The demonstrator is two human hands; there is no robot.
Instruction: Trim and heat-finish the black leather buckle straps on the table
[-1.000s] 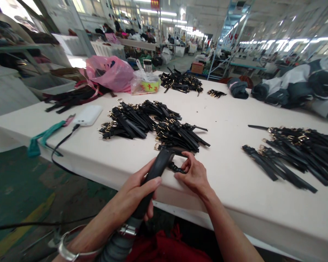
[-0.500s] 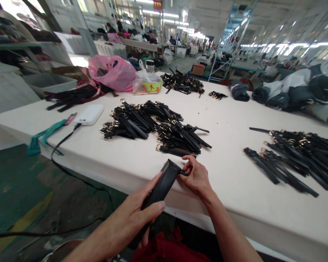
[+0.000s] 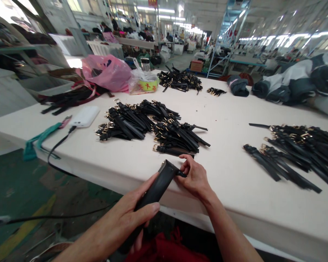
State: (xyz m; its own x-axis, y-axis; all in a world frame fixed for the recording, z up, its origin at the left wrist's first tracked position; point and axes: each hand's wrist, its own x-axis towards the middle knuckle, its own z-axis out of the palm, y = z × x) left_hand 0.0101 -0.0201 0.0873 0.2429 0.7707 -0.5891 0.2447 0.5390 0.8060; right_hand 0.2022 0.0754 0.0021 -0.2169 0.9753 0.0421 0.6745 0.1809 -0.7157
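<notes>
**Black piece in the left hand, narrow dark strip in the right hand**

Head view: both hands are at the near edge of the pale surface; the left hand is wrapped around the long black piece, thumb along its upper side, the piece slanting up and to the right with its squared end towards the surface; the right hand is narrow, thumb and fingertips pinching the narrow dark strip right beside that squared end; whether strip and piece are joined, I cannot tell.

Just beyond the hands lies a cluster of black straps with gold-coloured buckles, one strap lying along its near side; against it on the left is another heap of buckled straps; well to the right spreads a third pile; at the far side sit a tangled heap and, near it, a small bunch.

On the left, a white device has a black cable plugged in, with a teal strap hanging over the edge near it; behind are a pink bag and, just beside it, a clear bag; grey and white fabric is bundled at the far right; red cloth shows below the hands.
</notes>
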